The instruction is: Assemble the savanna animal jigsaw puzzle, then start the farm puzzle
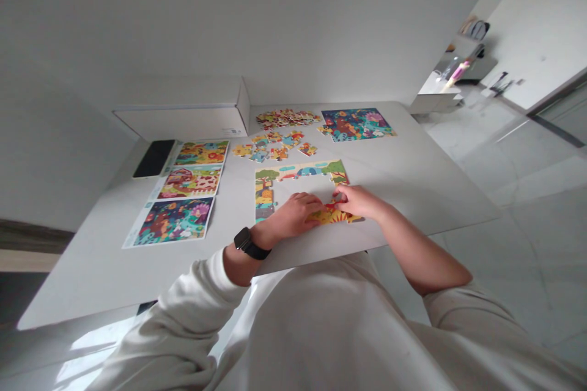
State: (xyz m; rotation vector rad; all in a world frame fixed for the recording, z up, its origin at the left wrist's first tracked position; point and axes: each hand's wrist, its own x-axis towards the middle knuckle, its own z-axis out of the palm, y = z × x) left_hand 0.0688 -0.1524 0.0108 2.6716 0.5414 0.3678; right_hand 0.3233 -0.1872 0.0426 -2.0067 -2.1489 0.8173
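A partly built jigsaw puzzle (293,174) lies on the white table (413,177), with its top and left borders joined and a bare gap in the middle. My left hand (293,215), with a black watch on its wrist, rests on the puzzle's lower edge with fingers curled onto the pieces. My right hand (360,200) meets it from the right, pinching a small puzzle piece (331,205) at the lower border. Loose pieces (273,148) lie scattered just beyond the puzzle.
A sheet with three reference pictures (186,192) lies at the left, a black phone (154,158) beyond it. A white box (192,113) stands at the back. A heap of pieces (287,117) and a finished puzzle (355,124) lie at the far right.
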